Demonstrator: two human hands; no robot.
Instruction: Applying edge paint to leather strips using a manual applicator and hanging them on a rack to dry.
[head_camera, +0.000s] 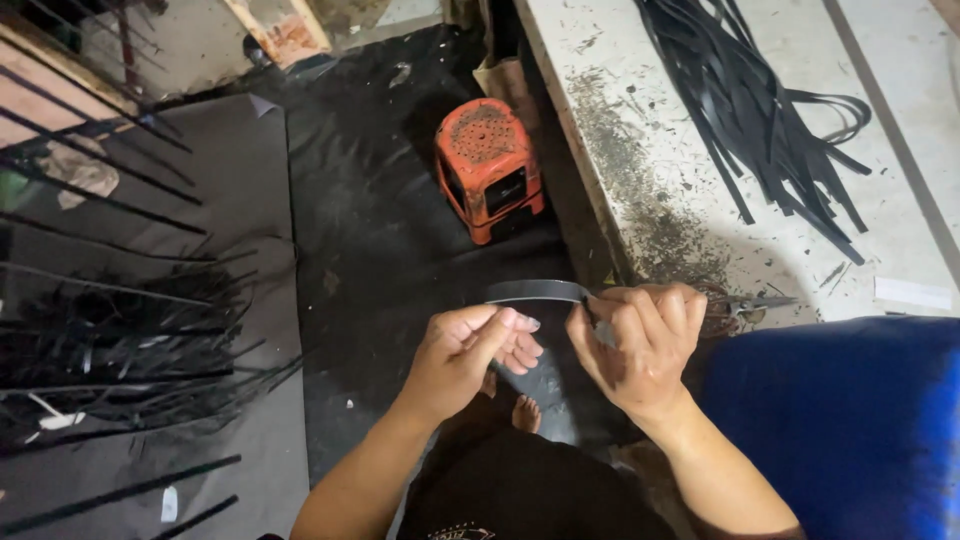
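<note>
Left hand: fingers curled in, thumb and forefinger pinched together just below the near end of a black strip; whether they actually grip it cannot be told.
Right hand: fingers closed around the other end of the strip, which bends out to the left from the fist.
Black strip: a flat, dark band held in the air between the two hands, above the dark floor and in front of the person's lap.
Scissors: lying on the table edge just right of the right hand, blades pointing right.
Table: pale, scuffed top speckled with dark crumbs; a loose bundle of strips lies on it.
Stool: small orange plastic one with a perforated top, standing on the floor beside the table.
Strip pile: many black strips spread on a grey sheet at the left.
Blue cloth: covers the lower right corner.
Containers: none can be made out.
</note>
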